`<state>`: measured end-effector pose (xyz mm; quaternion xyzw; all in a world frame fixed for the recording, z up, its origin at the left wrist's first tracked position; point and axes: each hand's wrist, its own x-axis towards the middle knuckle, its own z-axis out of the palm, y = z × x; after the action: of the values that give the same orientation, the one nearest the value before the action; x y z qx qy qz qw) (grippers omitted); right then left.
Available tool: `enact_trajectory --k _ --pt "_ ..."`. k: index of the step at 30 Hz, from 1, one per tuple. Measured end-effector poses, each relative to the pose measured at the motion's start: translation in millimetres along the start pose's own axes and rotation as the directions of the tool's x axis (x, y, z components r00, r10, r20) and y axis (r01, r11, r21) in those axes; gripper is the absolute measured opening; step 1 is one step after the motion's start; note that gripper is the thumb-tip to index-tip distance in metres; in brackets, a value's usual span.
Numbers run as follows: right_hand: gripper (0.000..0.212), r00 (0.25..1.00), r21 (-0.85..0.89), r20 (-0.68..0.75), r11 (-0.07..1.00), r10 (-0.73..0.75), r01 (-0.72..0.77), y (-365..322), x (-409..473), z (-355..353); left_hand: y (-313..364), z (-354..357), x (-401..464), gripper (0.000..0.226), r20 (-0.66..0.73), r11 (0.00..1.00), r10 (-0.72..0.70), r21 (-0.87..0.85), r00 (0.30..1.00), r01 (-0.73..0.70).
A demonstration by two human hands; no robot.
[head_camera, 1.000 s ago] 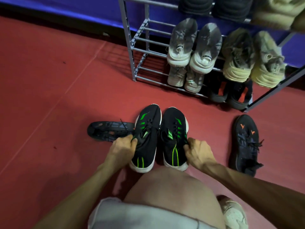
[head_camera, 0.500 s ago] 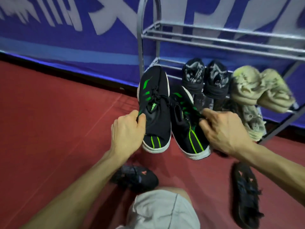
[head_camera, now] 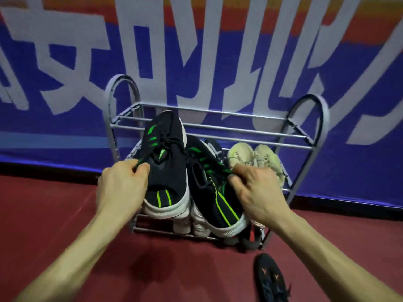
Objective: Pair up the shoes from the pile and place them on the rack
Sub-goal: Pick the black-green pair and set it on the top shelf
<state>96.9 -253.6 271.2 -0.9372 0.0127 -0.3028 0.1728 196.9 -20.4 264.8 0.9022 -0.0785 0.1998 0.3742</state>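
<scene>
Nearest, a black orange-marked shoe (head_camera: 270, 277) lies on the floor before the rack (head_camera: 218, 127). Beyond it, left hand (head_camera: 122, 186) and right hand (head_camera: 253, 192), fingers pinched on a green-striped pair (head_camera: 172, 171), lift it toes-first toward the rack's bare top rails, probably to shelve it.

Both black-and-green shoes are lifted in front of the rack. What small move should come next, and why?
Probably carry the pair forward and up onto the top shelf: its bars look bare. The left hand and right hand each grip one black-and-green shoe, toes toward the rack.
</scene>
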Motion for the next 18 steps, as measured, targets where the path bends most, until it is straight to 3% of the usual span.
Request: enact_trajectory --k 3,8,15,18 --pt "0.028 0.997 0.132 -0.010 0.988 0.083 -0.081 8.7 4.4 -24.7 21.5 -1.6 6.7 0.047 0.012 0.998 0.022 -0.055 1.000 -0.021" --pt "0.026 0.964 0.196 -0.144 0.961 0.223 -0.193 34.4 17.7 -72.1 70.9 9.4 30.4 0.047 0.023 0.984 0.087 -0.156 0.996 -0.083" --pt "0.023 0.882 -0.083 -0.268 0.903 0.388 -0.422 104.4 49.4 -77.5 144.0 83.1 78.5 0.036 0.128 0.990 0.111 -0.099 0.985 -0.099" --pt "0.026 0.764 -0.083 -0.275 0.777 0.585 -0.624 122.9 57.9 -71.3 166.4 114.3 87.4 0.032 0.235 0.996 0.081 -0.060 0.969 -0.068"
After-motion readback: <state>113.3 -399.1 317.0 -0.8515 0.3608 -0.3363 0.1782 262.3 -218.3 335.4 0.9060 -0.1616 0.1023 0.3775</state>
